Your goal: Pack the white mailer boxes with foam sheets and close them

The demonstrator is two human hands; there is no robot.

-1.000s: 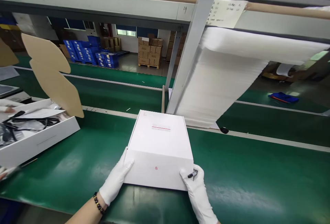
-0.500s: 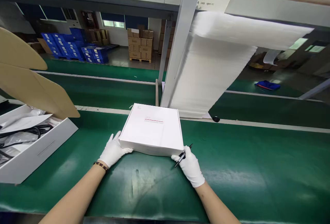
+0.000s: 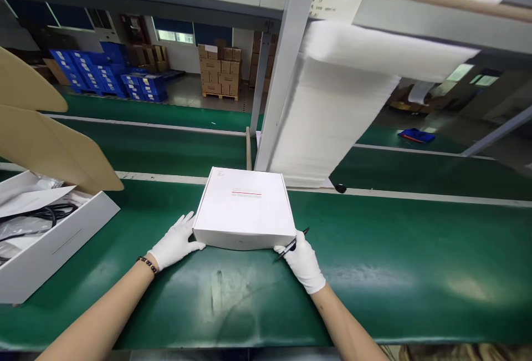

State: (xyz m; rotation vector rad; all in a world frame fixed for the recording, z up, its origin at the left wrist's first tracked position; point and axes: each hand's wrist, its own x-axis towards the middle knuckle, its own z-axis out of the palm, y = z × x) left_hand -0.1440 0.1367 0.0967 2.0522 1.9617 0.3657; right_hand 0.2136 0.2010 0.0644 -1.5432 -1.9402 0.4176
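Observation:
A closed white box (image 3: 245, 208) with a thin red line on its lid lies flat on the green conveyor belt (image 3: 394, 250). My left hand (image 3: 173, 243), in a white glove, rests with fingers spread against the box's near left corner. My right hand (image 3: 301, 261), also gloved, touches the near right corner and pinches a black pen (image 3: 291, 244) between its fingers. A dark bead bracelet (image 3: 146, 263) circles my left wrist.
An open white box (image 3: 62, 239) with black cables and papers sits at the left, brown cardboard flaps (image 3: 50, 145) raised above it. A stack of white foam sheets (image 3: 336, 111) hangs behind a grey post (image 3: 282, 72). Blue crates and cardboard boxes stand far behind.
The box went from tilted up toward me to lying flat on the belt. Both hands slid down to its near corners, and the view shifted slightly left.

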